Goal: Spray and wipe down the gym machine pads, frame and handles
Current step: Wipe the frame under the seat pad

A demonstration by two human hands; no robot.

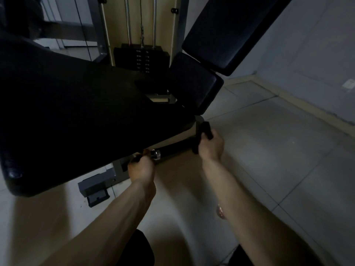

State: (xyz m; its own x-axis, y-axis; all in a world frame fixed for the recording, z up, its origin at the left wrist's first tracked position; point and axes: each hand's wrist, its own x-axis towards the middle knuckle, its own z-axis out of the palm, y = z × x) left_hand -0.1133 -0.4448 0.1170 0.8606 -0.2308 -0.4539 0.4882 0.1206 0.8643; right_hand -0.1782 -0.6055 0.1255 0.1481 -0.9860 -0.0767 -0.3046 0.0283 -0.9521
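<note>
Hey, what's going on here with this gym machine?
A person leans over a gym machine in a dim room. Their right hand grips what looks like a dark cloth around the black handle bar below the large pad, apparently wiping it. The left hand is curled by the bar's chrome end cap; what it holds is too dark to tell.
</note>
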